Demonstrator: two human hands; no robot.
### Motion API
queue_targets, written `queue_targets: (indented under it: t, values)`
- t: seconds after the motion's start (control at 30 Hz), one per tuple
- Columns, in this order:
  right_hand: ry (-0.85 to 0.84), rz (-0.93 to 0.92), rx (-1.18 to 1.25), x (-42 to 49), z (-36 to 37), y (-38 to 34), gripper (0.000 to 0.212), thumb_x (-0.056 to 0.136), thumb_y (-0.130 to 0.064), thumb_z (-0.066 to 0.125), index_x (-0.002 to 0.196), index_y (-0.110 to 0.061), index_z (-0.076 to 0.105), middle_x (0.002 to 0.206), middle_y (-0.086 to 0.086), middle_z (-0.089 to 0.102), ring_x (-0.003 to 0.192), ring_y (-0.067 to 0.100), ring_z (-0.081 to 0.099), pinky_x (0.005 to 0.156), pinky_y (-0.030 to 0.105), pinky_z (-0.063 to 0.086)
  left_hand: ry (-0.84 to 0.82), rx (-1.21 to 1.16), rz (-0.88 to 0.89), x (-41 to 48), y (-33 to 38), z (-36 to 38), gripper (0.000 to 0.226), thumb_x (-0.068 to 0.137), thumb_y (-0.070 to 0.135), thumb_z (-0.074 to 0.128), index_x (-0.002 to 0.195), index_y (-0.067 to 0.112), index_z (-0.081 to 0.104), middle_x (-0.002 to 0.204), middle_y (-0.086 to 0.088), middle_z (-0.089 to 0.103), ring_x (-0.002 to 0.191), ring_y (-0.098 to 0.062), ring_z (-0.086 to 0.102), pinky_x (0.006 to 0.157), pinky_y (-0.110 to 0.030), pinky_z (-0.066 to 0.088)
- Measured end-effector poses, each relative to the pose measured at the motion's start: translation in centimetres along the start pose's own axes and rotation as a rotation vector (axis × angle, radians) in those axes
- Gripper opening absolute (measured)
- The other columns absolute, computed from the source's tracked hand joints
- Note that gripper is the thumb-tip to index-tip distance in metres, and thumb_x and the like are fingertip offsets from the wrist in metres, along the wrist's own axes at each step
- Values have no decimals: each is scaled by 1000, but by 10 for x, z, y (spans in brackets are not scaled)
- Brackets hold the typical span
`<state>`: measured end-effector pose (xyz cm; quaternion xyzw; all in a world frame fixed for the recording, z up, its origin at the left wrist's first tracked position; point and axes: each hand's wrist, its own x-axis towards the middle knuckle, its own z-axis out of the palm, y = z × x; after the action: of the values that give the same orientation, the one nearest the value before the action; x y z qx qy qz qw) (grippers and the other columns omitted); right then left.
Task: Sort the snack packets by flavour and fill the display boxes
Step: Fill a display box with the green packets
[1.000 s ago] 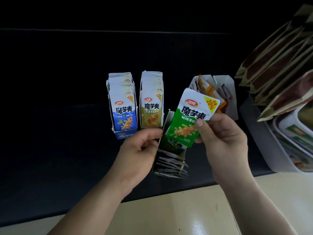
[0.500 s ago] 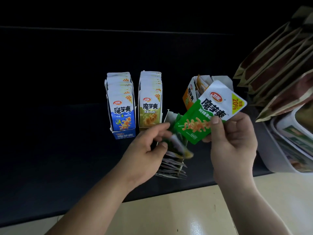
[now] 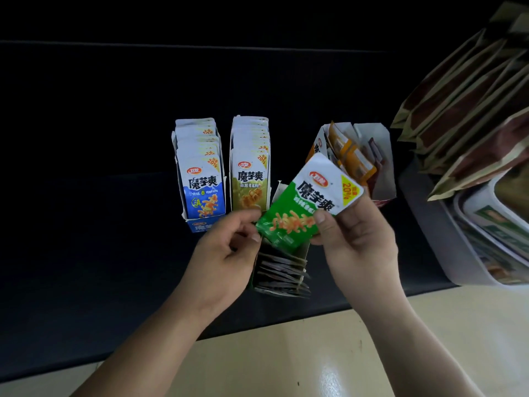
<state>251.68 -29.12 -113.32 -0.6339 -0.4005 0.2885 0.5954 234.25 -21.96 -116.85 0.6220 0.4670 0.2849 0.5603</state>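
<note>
My right hand [image 3: 357, 242] pinches a green snack packet [image 3: 297, 216] by its right edge and holds it tilted above the green display box [image 3: 282, 272]. That box holds several packets seen edge-on. My left hand [image 3: 226, 247] is curled, with thumb and forefinger closed at the packet's lower-left corner. Behind stand a blue box [image 3: 203, 226] full of blue packets [image 3: 203, 190] and an olive-yellow row of packets [image 3: 250, 184]. A white box [image 3: 383, 173] at the back right holds orange packets [image 3: 353, 157] leaning loosely.
The boxes stand on a black tabletop [image 3: 100, 224] whose front edge runs across below my wrists. At the right a grey bin [image 3: 429, 224] carries large brown bags [image 3: 472, 110] and printed packs, close to the white box.
My right hand brought the green packet down and left, back over the green box. My left hand let go of the packet in the box and rose to the held packet's corner.
</note>
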Motion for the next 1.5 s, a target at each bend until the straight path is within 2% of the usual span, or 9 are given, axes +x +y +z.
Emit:
queue_targets:
  t: [0.2, 0.3, 0.6, 0.7, 0.83, 0.97, 1.13, 1.33, 1.5]
  values:
    - [-78, -66, -300, 1, -14, 6, 22, 96, -5, 70, 106, -24, 68, 101, -18, 76, 95, -2, 71, 72, 13, 55, -90, 185, 42, -2, 0, -2, 17, 102, 27, 58, 108, 34, 73, 110, 19, 59, 107, 4, 58, 88, -4, 40]
    - [-146, -84, -490, 3, -19, 13, 9, 95, -10, 73, 101, -15, 70, 97, -18, 75, 94, -4, 69, 68, 20, 58, -94, 151, 35, -2, 4, -2, 21, 103, 29, 55, 111, 31, 74, 111, 21, 60, 109, 5, 59, 88, -4, 40]
    - [-203, 75, -425, 8, -12, 16, 23, 94, -9, 74, 106, -28, 74, 95, -14, 77, 91, 2, 72, 73, 21, 59, -26, 4, 80, -7, 16, 1, 24, 102, 19, 61, 119, 35, 68, 83, 30, 61, 65, 3, 53, 64, -8, 42]
    - [-305, 87, -562, 3, -13, 20, 20, 92, -5, 72, 95, -24, 77, 79, -8, 69, 73, 4, 64, 61, 18, 50, -9, -20, 102, -8, 21, 0, 17, 103, 25, 58, 111, 29, 73, 69, 24, 56, 60, 1, 49, 59, -9, 38]
    - [-239, 179, -347, 2, -20, 13, 39, 90, 7, 61, 100, -25, 80, 93, -7, 73, 91, 7, 68, 78, 20, 55, -60, 19, 73, -8, 14, -2, 29, 101, 44, 55, 92, 23, 74, 73, -2, 64, 69, -13, 60, 65, -33, 48]
    - [-127, 289, -272, 6, -18, 10, 36, 96, -1, 58, 99, -29, 80, 89, -6, 74, 86, 14, 69, 82, 37, 60, -65, 101, 58, -12, 6, 3, 20, 98, 34, 66, 83, 23, 74, 67, 9, 61, 60, -3, 52, 59, -28, 46]
    - [-71, 129, -462, 11, -7, 9, 13, 87, -31, 82, 77, -23, 80, 69, -10, 72, 66, 2, 67, 60, 16, 51, 2, 106, 57, -10, 7, 5, 13, 94, 21, 72, 83, 28, 76, 72, 11, 69, 63, -3, 60, 63, -26, 52]
    - [-20, 10, -672, 10, 1, 23, 15, 87, -24, 77, 72, -26, 75, 79, -8, 69, 70, 12, 67, 61, 43, 59, 1, 89, 11, -14, 8, 4, 13, 95, 23, 71, 85, 28, 76, 75, 9, 71, 68, -6, 63, 67, -26, 53]
    - [-28, 3, -897, 8, 0, 24, 32, 83, -59, 73, 72, -30, 67, 79, -12, 59, 69, 10, 58, 53, 26, 43, -11, 96, -1, -15, 11, 2, 12, 96, 25, 70, 86, 28, 76, 76, 7, 71, 69, -11, 65, 68, -29, 54]
